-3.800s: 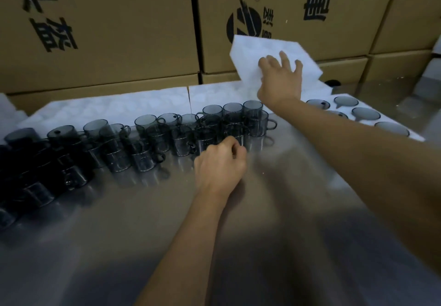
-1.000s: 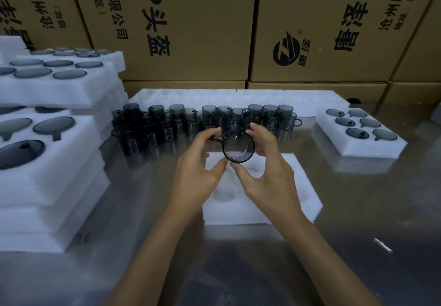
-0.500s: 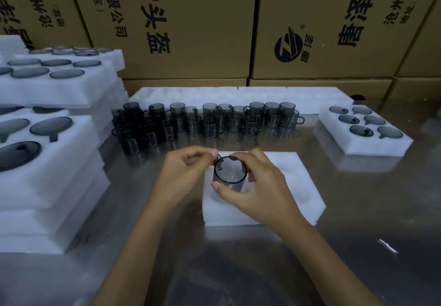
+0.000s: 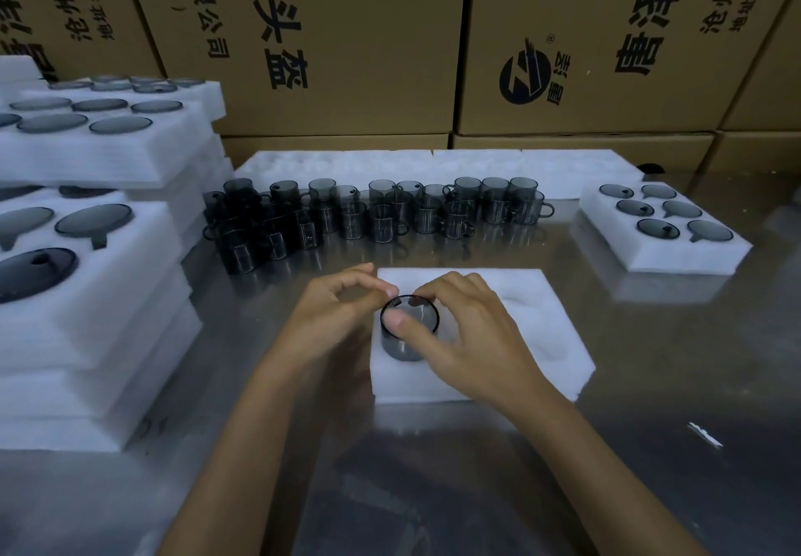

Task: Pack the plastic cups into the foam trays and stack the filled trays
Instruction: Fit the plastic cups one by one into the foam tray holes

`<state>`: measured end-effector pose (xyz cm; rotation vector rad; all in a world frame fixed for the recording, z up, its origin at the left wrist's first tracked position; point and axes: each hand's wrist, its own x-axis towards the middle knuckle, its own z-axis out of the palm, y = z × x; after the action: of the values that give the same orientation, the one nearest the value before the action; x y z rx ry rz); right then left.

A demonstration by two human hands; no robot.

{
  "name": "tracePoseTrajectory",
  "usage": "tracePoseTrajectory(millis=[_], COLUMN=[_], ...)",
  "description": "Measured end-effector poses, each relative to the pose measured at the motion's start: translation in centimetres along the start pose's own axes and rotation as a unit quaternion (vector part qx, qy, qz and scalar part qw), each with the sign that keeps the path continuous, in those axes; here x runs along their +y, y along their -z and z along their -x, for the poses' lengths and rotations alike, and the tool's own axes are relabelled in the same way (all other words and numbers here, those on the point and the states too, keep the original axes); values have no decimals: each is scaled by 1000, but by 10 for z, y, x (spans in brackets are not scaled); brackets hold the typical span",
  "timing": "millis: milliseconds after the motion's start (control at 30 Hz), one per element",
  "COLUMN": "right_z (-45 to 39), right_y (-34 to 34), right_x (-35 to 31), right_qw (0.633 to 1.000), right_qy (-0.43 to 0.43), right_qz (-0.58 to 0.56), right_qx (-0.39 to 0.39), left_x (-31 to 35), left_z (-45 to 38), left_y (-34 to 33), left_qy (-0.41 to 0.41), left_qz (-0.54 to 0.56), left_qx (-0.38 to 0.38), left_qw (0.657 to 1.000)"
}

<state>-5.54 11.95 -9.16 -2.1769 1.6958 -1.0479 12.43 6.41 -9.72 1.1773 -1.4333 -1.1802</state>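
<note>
Right hand [image 4: 468, 334]: grip clamped on one cup [image 4: 407, 330]
Left hand [image 4: 333, 313]: pinching its rim
Tray [image 4: 542, 339]: one, under cup
Filled tray [image 4: 663, 230]: six cups

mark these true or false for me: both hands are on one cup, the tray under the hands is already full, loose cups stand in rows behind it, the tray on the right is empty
1. Both the left hand and the right hand are on one smoky plastic cup. True.
2. The foam tray under the hands is full. False: only this cup is going in.
3. Loose cups stand in rows behind it. True.
4. The right-hand tray is empty. False: six cups fill it.
</note>
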Motion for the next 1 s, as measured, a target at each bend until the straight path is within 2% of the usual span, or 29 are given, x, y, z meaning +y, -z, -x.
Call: tracePoseTrajectory(millis=[67, 233, 367, 467, 567, 867, 1000], right_z=[0, -2, -2, 1, 5, 11, 12], right_y=[0, -1, 0, 0, -3, -8, -12], right_x=[2, 8, 6, 3, -5, -4, -5], right_qw=[1000, 993, 992, 992, 981, 966, 962], right_qy=[-14, -42, -35, 3, 93, 89, 88], right_qz=[-9, 61, 66, 92, 154, 180, 203], right_qx=[2, -87, -99, -85, -79, -162, -159], left_x=[-2, 1, -5, -11, -17, -17, -12], left_z=[0, 1, 0, -3, -6, -5, -5], left_y=[0, 0, -4, -2, 1, 0, -6], left_qy=[9, 14, 55, 74, 85, 100, 83], left_qz=[12, 20, 127, 164, 187, 117, 49], left_qx=[-2, -25, -36, -62, -67, -78, -52], left_qw=[1000, 999, 990, 982, 976, 985, 994])
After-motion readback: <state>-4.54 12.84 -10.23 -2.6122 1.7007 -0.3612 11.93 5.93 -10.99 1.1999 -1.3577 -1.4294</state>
